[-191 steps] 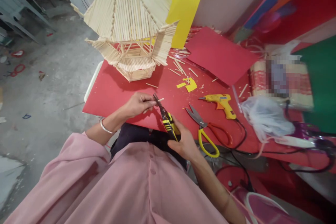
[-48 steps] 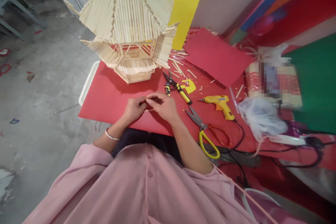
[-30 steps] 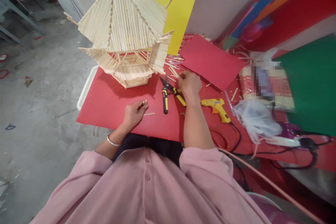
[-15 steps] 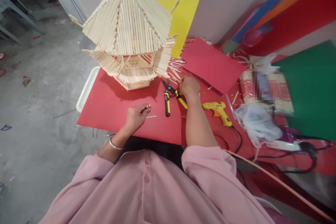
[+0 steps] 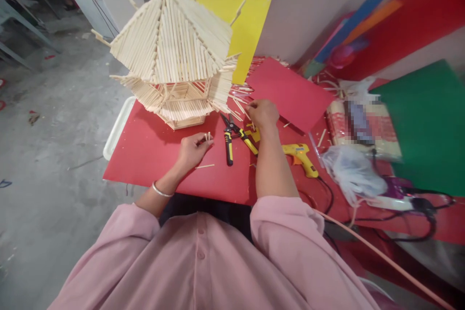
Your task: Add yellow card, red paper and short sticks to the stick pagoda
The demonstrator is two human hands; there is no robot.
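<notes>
Short wooden sticks (image 5: pixel 208 136) stand up from between the thumb and fingers of my left hand (image 5: pixel 193 150), in front of a pagoda-like stick model (image 5: pixel 178 48). My right hand (image 5: pixel 264 114) is at the loose sticks (image 5: pixel 238 106) to the right of the model. Its fingers are closed, and whatever lies between the fingertips is too small to make out. Between my hands, black-and-yellow cutters (image 5: pixel 232 135) lie with their handles spread. One loose stick (image 5: pixel 205 166) rests on the red table surface (image 5: pixel 163 164) below my left hand.
A yellow glue gun (image 5: pixel 303 157) with a black cable lies right of my right forearm. Behind it is a red sheet (image 5: pixel 290 92). Farther right are a clear plastic bag (image 5: pixel 352 172), a packet, cables and a green board (image 5: pixel 425 126).
The view has shifted slightly. My left hand has turned and moved up a little toward the model, and the sticks in it now show more clearly. My right hand remains by the loose sticks.
</notes>
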